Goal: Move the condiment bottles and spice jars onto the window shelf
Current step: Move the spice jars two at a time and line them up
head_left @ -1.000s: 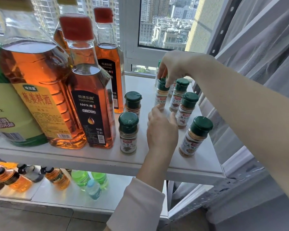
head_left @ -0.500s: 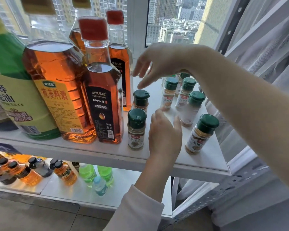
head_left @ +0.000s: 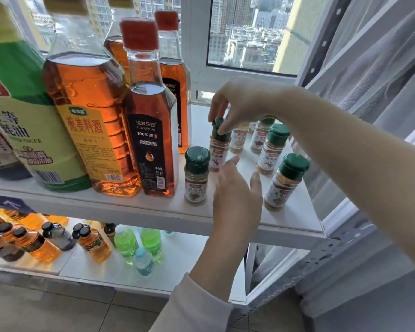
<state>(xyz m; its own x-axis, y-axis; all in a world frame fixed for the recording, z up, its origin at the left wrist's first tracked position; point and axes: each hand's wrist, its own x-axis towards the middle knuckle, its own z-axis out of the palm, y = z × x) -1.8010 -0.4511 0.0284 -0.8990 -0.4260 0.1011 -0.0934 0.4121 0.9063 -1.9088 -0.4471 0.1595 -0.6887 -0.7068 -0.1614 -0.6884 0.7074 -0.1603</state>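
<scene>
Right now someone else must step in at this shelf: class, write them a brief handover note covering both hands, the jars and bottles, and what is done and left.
Right hand: fingertips pinching the green cap of a spice jar standing behind the front jar.
Left hand: open, holding nothing, beside that jar.
Done: several spice jars and the oil bottles stand on the window shelf.
Left: settle the pinched jar; small bottles remain on the lower shelf.
</scene>
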